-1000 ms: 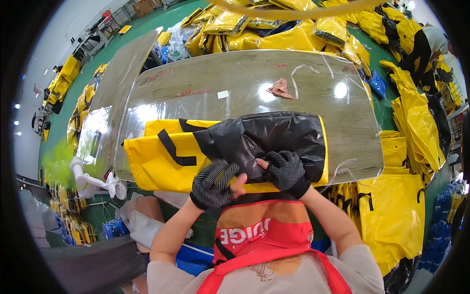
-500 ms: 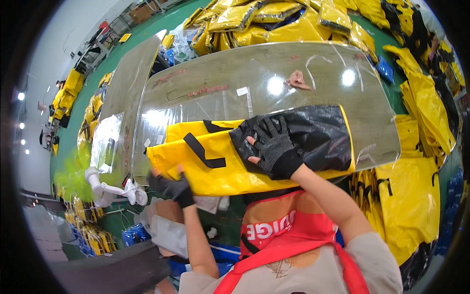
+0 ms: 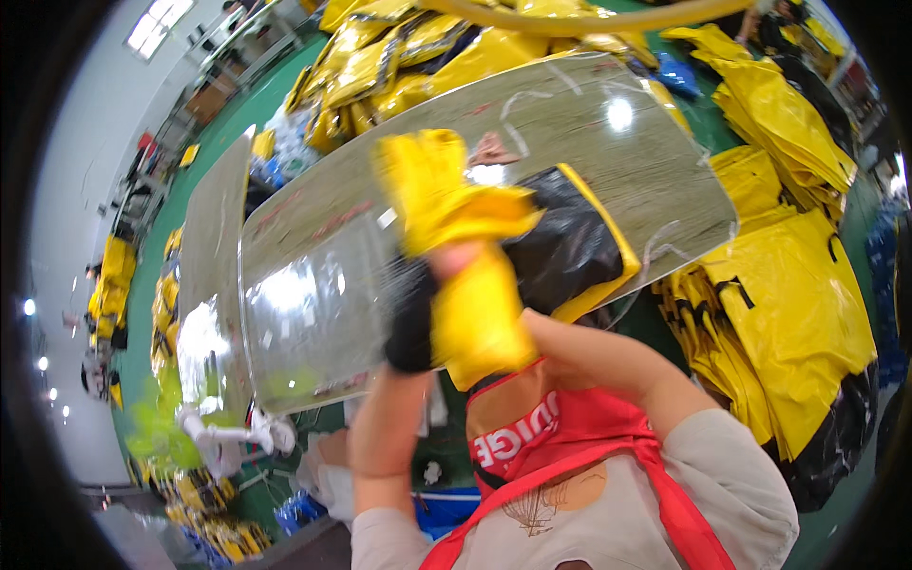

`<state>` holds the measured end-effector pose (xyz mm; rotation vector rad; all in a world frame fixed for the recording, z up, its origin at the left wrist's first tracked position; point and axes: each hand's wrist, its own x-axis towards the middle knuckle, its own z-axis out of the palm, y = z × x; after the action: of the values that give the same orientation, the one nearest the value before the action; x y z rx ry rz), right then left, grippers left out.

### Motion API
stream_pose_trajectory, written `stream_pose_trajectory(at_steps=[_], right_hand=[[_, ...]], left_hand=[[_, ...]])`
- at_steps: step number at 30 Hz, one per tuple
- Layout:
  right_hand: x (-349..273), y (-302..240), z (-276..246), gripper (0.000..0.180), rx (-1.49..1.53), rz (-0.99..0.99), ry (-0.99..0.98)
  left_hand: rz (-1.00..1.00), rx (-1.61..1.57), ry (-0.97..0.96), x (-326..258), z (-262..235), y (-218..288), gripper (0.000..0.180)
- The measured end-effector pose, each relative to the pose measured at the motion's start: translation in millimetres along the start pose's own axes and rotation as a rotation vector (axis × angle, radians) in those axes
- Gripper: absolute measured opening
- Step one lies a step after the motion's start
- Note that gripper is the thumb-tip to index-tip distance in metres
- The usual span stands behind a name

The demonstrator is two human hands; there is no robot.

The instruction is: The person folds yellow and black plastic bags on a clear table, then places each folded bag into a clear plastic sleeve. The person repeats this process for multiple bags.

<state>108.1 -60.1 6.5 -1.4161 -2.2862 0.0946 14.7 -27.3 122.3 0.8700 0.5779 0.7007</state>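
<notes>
My left hand (image 3: 413, 309), in a black fingerless glove, grips the yellow part of a folded yellow-and-black piece of shiny coated fabric (image 3: 579, 242). That part is lifted and bunched above the table and blurred by motion. The black part with its yellow edging rests on the clear-covered table (image 3: 313, 218), to the right of my left hand. My right forearm (image 3: 594, 356) reaches in from the right, but my right hand is hidden behind the raised yellow fabric, so its fingers do not show.
A crumpled brownish cloth (image 3: 490, 149) lies on the table's far part. Beyond it rises a heap of yellow packages (image 3: 380, 71). Stacked yellow-and-black pieces (image 3: 779, 313) stand at the right. A white jointed arm (image 3: 223, 435) is near the left front corner, beside a second tabletop (image 3: 214, 218).
My left hand has moved right and lifted the yellow part, folding it over toward the black part. My right hand, earlier spread on the black part, is now hidden. The view has turned.
</notes>
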Motion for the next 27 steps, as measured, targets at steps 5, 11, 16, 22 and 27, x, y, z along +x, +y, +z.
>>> stream_pose_trajectory(at_steps=[5, 11, 16, 22, 27], right_hand=[[-60, -2, 16, 0.042, 0.075, 0.013, -0.006], [-91, -13, 0, 0.040, 0.155, 0.002, -0.110], [-118, -10, -154, 0.039, 0.373, 0.284, -0.403], [-154, 120, -118, 0.043, -0.046, 0.608, 0.331], [-171, 108, -129, 0.049, -0.319, 0.454, 0.218]], left_hand=[[0.339, 1.075, -0.080, 121, 86, -150, 0.073], [0.033, 0.726, -0.276, 146, 67, -178, 0.071], [0.141, 0.711, -0.294, 120, 76, -159, 0.063], [0.880, 1.959, -0.286, 87, 79, -117, 0.067], [0.507, 1.896, -0.135, 92, 39, -94, 0.075]])
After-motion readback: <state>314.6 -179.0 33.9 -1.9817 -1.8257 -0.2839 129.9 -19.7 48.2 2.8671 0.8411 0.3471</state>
